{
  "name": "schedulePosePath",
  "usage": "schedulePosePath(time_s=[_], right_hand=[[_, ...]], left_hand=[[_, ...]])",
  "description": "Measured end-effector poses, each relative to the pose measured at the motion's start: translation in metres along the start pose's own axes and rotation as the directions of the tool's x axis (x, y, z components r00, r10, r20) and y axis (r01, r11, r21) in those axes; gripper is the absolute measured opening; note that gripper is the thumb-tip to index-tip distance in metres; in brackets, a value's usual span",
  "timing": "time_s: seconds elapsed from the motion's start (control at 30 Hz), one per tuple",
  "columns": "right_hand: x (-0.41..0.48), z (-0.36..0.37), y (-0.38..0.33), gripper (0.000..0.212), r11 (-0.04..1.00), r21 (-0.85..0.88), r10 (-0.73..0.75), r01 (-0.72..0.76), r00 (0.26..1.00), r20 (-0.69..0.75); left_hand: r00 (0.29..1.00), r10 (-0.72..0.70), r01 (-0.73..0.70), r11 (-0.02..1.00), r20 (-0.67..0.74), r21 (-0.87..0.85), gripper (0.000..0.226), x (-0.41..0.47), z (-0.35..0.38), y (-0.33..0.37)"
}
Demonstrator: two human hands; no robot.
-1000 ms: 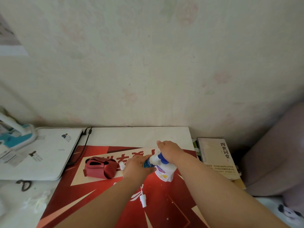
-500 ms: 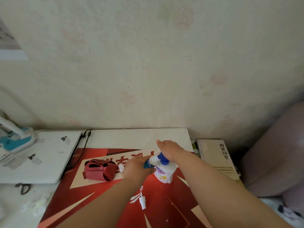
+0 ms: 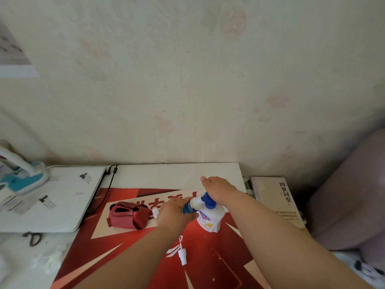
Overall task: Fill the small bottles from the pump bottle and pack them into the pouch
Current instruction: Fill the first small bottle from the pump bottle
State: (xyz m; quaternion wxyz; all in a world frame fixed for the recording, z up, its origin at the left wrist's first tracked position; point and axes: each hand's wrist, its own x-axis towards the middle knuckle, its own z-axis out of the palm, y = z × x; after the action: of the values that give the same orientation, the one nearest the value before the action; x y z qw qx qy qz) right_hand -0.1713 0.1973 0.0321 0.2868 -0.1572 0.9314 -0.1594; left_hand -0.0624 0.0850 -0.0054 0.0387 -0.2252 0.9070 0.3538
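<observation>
A white pump bottle (image 3: 209,221) with a blue pump head stands on the red poster. My right hand (image 3: 218,189) presses down on top of the pump. My left hand (image 3: 174,212) holds a small blue-labelled bottle (image 3: 188,207) sideways with its mouth at the white spout. A red pouch (image 3: 129,214) lies open to the left. Beside my left hand a second small white bottle (image 3: 154,211) peeks out. A white spray cap with its tube (image 3: 182,254) lies on the poster nearer to me.
The red poster (image 3: 125,257) covers a white table (image 3: 166,174) set against the wall. A white laptop (image 3: 56,197) with a black cable lies at left, scissors (image 3: 32,237) in front of it. Books (image 3: 275,201) are stacked at right, next to a pink cushion (image 3: 354,195).
Both hands stay at the pump bottle and small bottle. The view has shifted slightly, nothing else on the table moved.
</observation>
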Motion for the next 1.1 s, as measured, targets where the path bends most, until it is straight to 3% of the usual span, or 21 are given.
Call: schedulePosePath(time_s=[0.23,0.43,1.1], right_hand=[[-0.002,0.000,0.003,0.038,0.979,-0.192,-0.069,0.070,0.998,0.015],[0.003,0.003,0.004,0.070,0.894,-0.426,-0.119,0.137,0.990,0.069],[0.009,0.005,-0.002,0.065,0.870,-0.480,-0.074,0.113,0.992,0.099]], left_hand=[[1.000,-0.012,0.012,1.000,0.012,0.007,0.051,-0.001,0.000,0.000],[1.000,-0.010,0.009,1.000,0.014,0.021,0.052,0.000,-0.002,0.001],[0.999,-0.016,0.018,0.999,0.038,-0.045,0.051,-0.004,-0.003,0.000]])
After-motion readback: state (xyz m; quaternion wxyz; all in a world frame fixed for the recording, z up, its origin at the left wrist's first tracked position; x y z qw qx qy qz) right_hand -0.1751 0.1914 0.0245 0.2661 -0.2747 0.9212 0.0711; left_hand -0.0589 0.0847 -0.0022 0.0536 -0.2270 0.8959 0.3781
